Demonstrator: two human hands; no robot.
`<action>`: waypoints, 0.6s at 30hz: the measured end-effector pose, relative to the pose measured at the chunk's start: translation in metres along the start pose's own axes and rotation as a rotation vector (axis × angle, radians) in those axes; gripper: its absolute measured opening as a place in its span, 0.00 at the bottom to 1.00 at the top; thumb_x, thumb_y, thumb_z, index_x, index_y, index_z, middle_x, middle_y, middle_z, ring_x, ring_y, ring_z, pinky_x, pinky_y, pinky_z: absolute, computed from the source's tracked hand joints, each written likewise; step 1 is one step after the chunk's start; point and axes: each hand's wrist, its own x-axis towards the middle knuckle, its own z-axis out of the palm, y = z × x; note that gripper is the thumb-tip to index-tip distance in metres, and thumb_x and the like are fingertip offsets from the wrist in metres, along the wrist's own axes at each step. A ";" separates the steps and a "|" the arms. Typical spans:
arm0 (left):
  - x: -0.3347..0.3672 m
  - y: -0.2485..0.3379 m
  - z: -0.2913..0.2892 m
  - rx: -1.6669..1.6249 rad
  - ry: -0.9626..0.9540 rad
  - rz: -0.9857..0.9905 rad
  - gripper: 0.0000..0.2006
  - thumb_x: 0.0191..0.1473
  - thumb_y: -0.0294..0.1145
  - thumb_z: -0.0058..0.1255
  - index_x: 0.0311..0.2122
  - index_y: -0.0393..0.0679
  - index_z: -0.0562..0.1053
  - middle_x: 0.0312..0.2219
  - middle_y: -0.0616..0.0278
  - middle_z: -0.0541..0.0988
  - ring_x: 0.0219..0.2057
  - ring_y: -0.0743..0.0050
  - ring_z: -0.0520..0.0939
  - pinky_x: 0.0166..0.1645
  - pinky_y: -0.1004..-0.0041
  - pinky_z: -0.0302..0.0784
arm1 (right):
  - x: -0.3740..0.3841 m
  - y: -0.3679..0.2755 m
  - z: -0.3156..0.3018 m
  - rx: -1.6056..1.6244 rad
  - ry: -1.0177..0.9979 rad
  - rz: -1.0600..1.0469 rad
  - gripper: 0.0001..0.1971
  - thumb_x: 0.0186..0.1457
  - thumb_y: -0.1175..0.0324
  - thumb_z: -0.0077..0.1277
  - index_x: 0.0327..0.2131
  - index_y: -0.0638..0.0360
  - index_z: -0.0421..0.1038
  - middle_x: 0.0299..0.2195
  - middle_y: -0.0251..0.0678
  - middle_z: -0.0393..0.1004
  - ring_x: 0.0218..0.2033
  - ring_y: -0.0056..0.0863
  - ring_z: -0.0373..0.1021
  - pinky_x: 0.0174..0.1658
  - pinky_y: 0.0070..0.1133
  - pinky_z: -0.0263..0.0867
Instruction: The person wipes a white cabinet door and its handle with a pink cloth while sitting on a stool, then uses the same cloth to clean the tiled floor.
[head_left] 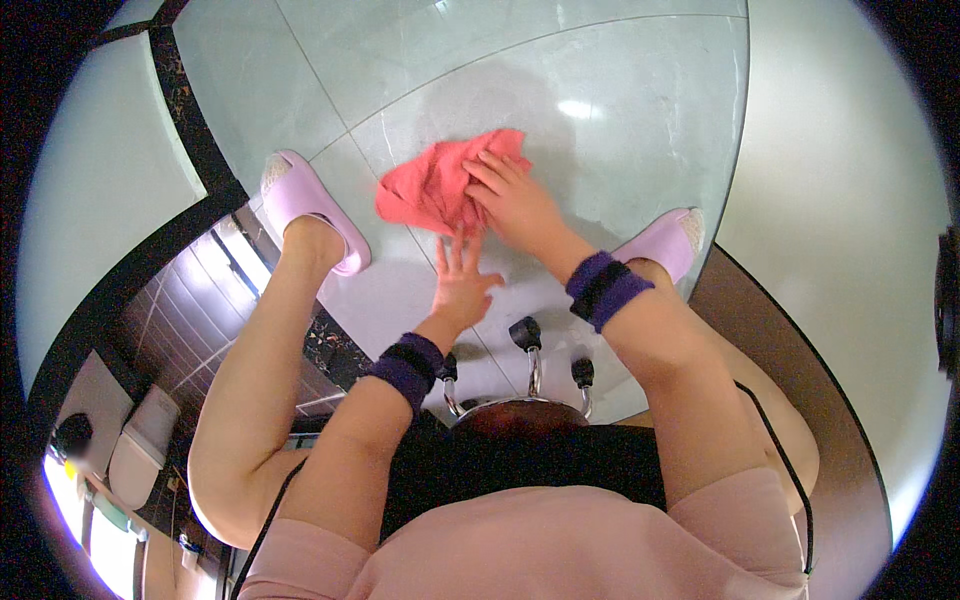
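Note:
A crumpled coral-red cloth (430,190) lies on the pale tiled floor (420,70) in front of me. My right hand (515,205) rests on the cloth's right part, its fingers laid out over the fabric and slightly bent. Just below the cloth's near edge is my left hand (465,285), fingers spread and stretched toward it, with nothing in the grasp. Its fingertips come up to the cloth's lower edge; whether they touch it I cannot tell. Both wrists wear dark purple bands.
My feet, in pink slippers (300,205), stand either side of the cloth. Beneath me is a low stool with chrome legs (535,370) and black casters. A white panel (830,200) bounds the right side. Dark stone trim (195,130) runs along the left, beside a bathroom with a toilet (140,455).

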 end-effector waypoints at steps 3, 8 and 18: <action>-0.025 0.016 0.015 0.095 -0.112 0.149 0.16 0.33 0.40 0.60 0.34 0.67 0.76 0.61 0.50 0.41 0.61 0.40 0.35 0.59 0.40 0.31 | -0.033 -0.013 -0.002 0.031 -0.080 0.048 0.15 0.40 0.71 0.48 0.37 0.61 0.69 0.52 0.39 0.60 0.58 0.39 0.51 0.58 0.35 0.49; -0.033 0.034 0.029 0.127 -0.081 0.127 0.13 0.35 0.43 0.59 0.32 0.66 0.76 0.61 0.51 0.41 0.61 0.40 0.35 0.59 0.37 0.31 | -0.065 -0.025 -0.009 0.052 -0.091 0.114 0.16 0.41 0.70 0.47 0.38 0.61 0.69 0.53 0.41 0.59 0.58 0.40 0.50 0.59 0.34 0.47; 0.010 0.005 0.002 -0.011 0.164 0.032 0.05 0.45 0.38 0.50 0.28 0.54 0.74 0.48 0.67 0.66 0.54 0.58 0.61 0.55 0.44 0.51 | -0.058 -0.011 -0.008 0.079 -0.060 0.099 0.16 0.39 0.75 0.48 0.37 0.60 0.69 0.51 0.39 0.61 0.56 0.39 0.53 0.58 0.34 0.50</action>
